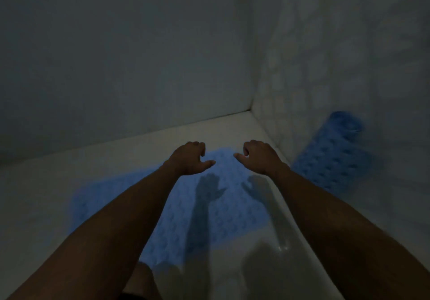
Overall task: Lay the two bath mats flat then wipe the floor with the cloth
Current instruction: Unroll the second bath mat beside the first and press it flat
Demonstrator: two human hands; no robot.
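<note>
Down on the white tub floor (130,160), one blue bath mat (176,216) lies spread flat. Above its far edge, the left hand (189,158) and right hand (258,156) hover with fingers loosely curled, holding nothing. A second blue mat (335,158) leans against the right wall (349,55), partly rolled at top.

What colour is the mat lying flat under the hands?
Blue, with a raised bumpy pattern; the flat mat shows best in the head view.
</note>
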